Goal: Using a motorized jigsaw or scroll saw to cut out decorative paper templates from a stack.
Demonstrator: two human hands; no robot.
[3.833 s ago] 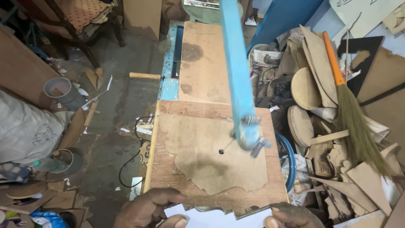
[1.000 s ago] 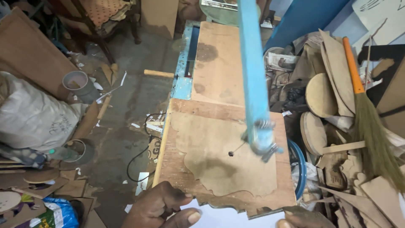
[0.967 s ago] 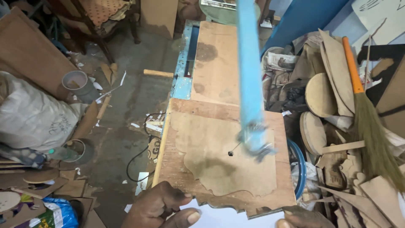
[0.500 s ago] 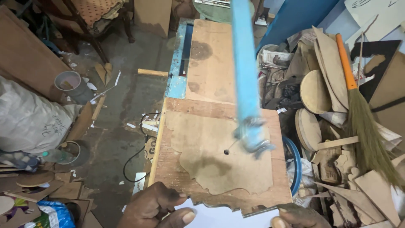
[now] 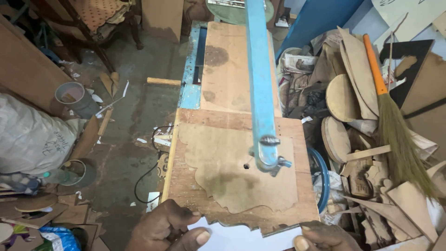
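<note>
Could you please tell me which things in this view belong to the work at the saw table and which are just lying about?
In use:
- left hand and right hand, both on the white sheet
- wooden saw table
- blue saw arm

Lying about:
- broom
- round board offcuts
- grey bucket
- white sack
- chair
</note>
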